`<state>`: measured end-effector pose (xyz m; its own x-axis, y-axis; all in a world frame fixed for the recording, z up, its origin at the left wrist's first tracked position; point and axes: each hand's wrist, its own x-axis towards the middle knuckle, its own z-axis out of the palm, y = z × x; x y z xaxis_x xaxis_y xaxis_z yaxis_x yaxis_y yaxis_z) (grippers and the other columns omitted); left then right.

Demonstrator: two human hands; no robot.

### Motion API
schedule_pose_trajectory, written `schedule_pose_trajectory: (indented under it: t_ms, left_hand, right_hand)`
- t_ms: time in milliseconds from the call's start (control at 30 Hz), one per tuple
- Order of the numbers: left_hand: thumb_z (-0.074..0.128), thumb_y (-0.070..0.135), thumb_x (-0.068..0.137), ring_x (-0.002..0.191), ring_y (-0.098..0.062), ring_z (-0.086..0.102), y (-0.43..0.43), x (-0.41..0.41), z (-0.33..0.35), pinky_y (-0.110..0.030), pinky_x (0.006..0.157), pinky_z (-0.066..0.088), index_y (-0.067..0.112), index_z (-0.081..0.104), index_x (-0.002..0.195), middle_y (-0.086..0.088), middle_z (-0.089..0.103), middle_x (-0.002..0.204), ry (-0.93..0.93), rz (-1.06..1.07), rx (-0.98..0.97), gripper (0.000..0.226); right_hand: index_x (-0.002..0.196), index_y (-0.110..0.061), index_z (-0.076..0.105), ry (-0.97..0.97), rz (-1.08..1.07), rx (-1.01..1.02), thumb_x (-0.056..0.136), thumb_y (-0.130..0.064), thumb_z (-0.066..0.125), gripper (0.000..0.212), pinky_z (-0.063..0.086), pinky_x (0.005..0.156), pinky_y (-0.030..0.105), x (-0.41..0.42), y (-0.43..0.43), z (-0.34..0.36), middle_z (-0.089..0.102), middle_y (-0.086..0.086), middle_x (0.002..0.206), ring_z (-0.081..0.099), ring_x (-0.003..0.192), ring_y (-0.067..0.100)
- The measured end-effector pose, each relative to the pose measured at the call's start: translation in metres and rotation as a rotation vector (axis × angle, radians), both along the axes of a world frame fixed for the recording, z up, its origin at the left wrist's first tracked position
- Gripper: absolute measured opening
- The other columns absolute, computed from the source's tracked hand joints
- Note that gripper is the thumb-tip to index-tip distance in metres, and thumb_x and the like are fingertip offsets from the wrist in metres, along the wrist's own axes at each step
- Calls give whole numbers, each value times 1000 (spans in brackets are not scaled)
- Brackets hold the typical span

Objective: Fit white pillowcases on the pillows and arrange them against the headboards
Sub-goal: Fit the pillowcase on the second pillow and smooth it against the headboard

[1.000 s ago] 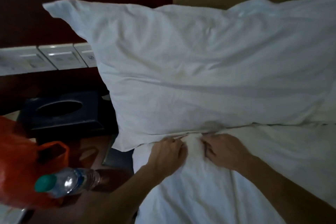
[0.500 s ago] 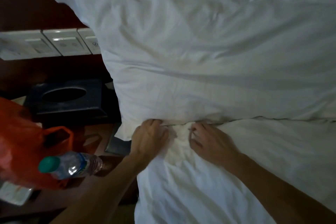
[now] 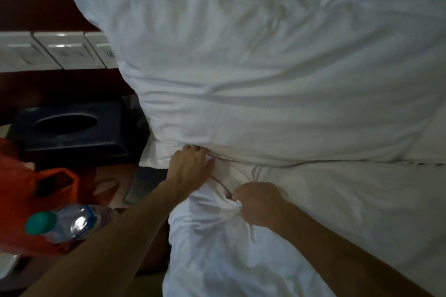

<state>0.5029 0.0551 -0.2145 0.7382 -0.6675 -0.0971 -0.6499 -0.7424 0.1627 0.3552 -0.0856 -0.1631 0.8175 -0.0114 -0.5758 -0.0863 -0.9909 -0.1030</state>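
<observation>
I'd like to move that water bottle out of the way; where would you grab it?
Grip the water bottle round its clear body, just behind the green cap, coming from above. It lies on its side against the orange bag, cap toward the camera, so the rounded flank is the open part; the left forearm covers its far end.

pillow [image 3: 265, 75] on bed [image 3: 337, 212] — tissue box [image 3: 70, 128] left

We see a dark tissue box [image 3: 72, 125] on the worktop [image 3: 113, 176] beneath white wall switches [image 3: 65, 52]. Nearer us, a green-capped water bottle [image 3: 70, 222] lies against an orange bag [image 3: 26, 190].
</observation>
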Motion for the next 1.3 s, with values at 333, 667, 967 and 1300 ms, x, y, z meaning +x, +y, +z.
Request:
schedule_pose_trajectory:
  t_ms: [333,667,967,1300]
  left_hand:
    - [19,70,94,111,-31,61,5,4,10,-43,93,44,30,62,113,0,67,112,124,-326,366,62]
    - [24,86,84,98,-26,69,20,40,42,-34,73,46,23,62,115,-2,72,108,159,-183,167,80]
    - [74,32,76,84,-32,60,14,4,0,-40,64,46,12,66,86,-10,66,86,-86,207,58,23]
    - [48,34,98,106,-35,61,43,32,24,-40,79,49,15,65,112,-11,67,116,206,515,-97,30]
  right_hand:
    - [145,-28,38,132,-422,203,67,-74,68,95,43,106,41,16,-35,12,45,0,149,48,134,23]
    - [98,-25,68,-365,-98,-189,71,-44,80,35,45,84,35,47,-62,20,72,-1,95,69,90,24]
    - [117,-12,60,-720,153,-307,90,-11,43,32,48,79,44,5,-9,-39,63,10,105,60,91,31]
    - [99,-18,65,-648,-24,-28,75,-15,51,28,51,76,41,33,-8,-20,64,3,90,62,83,28]
